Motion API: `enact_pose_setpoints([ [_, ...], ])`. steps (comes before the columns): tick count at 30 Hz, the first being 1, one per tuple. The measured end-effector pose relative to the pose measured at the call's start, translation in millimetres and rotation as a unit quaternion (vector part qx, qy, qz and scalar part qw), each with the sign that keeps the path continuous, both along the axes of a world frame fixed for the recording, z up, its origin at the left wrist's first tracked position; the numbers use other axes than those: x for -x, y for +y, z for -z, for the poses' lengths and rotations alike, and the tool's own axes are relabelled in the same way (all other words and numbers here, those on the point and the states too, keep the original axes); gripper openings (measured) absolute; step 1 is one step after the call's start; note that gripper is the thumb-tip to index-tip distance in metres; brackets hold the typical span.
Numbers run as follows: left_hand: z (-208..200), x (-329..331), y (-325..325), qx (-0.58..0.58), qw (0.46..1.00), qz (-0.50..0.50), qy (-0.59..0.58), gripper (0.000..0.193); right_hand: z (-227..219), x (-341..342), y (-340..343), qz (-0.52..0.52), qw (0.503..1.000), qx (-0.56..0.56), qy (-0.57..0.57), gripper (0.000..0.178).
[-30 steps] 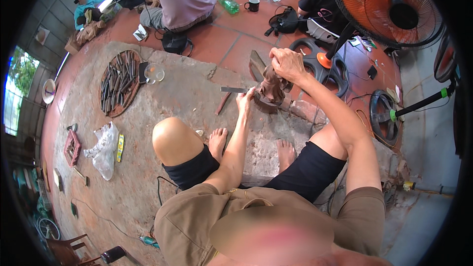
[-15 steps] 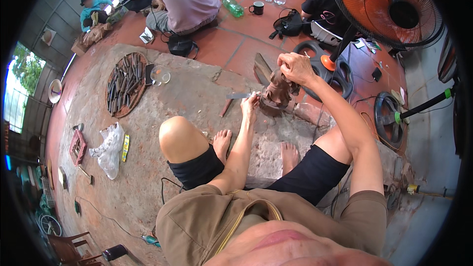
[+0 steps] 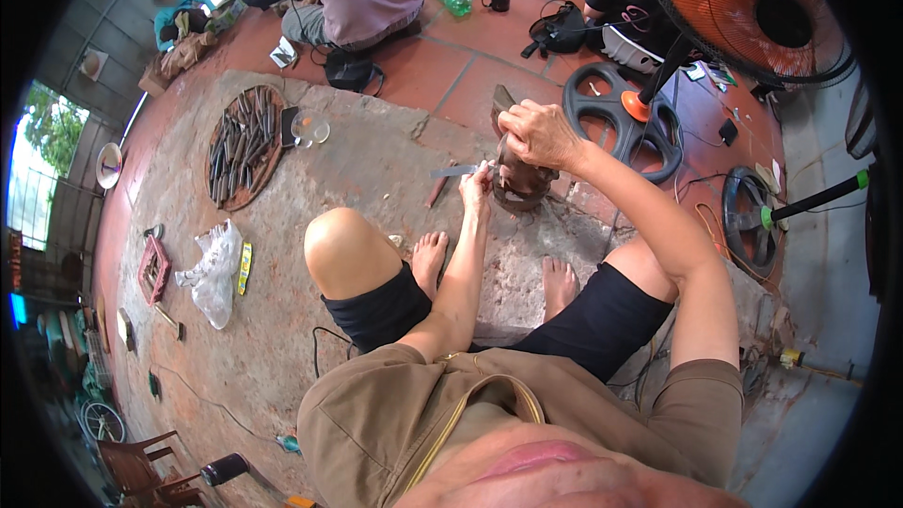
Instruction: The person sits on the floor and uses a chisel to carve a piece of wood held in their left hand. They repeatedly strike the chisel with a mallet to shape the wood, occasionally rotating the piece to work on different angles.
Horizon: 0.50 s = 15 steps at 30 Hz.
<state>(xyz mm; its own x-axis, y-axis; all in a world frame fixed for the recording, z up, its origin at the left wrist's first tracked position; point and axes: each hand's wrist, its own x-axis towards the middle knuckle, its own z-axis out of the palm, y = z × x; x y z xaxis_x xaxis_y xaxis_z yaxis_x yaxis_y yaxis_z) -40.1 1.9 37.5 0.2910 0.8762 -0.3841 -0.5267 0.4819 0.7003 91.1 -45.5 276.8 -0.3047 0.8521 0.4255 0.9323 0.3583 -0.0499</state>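
My left hand (image 3: 477, 182) is closed round the end of a flat metal blade (image 3: 452, 171), which points out to the left. Its fingertips are close against a brown carved figure (image 3: 523, 190) on the stone slab between my feet. My right hand (image 3: 543, 137) is closed over the upper part of that figure and hides much of it. Whether the right fingers also hold a small tool is not clear. Just behind the hands stands a dark wooden piece (image 3: 501, 105). A short reddish-brown stick (image 3: 435, 191) lies left of the figure, below the blade.
A round tray (image 3: 280, 152) of several chisel-like tools lies far left, beside a glass dish (image 3: 309, 128). An orange fan (image 3: 785, 21) with a dark base (image 3: 602, 99) stands at right. A plastic bag (image 3: 214, 277) and small hammer (image 3: 169, 322) lie left. Other people sit behind.
My right hand has shifted left, closer to my left hand, and the carved figure has turned and tilted with it. The left hand keeps the blade beside it. The whole view has shifted slightly.
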Motion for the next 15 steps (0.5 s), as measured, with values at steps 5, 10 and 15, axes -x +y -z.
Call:
enact_pose_setpoints([
  [5,2.1,-3.7,3.5,-0.005,0.999,0.020,-0.049,0.012,-10.4,-16.8,-0.7,0.102,0.993,-0.009,-0.066,0.035],
  [10,-12.4,-8.5,-4.8,0.001,0.999,0.029,-0.018,0.018,-12.0,-38.2,-4.0,0.221,0.972,0.080,0.003,0.057],
  [15,-2.1,-5.5,1.3,-0.027,0.998,0.041,-0.036,0.021,-6.0,-31.6,8.6,0.178,0.983,0.038,0.035,0.058],
])
